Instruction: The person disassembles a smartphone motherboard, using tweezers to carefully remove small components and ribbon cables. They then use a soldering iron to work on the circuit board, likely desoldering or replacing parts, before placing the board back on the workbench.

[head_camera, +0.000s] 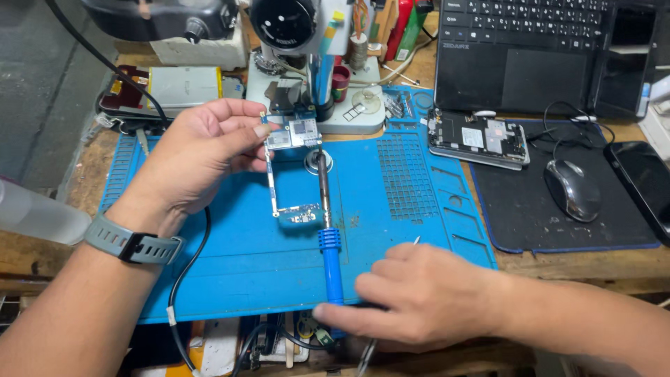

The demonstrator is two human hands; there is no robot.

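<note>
My left hand holds a phone circuit board by its upper left corner, lifted over the blue work mat. The board has a narrow strip running down to a smaller lower section. My right hand grips the blue handle of a soldering iron near the mat's front edge. The iron's dark tip points up and reaches the board's lower edge. A thin metal tool sticks out between my right fingers.
A microscope stand rises behind the board. To the right lie an opened phone, a mouse on a dark pad, a laptop and a black phone. A black cable runs under my left wrist.
</note>
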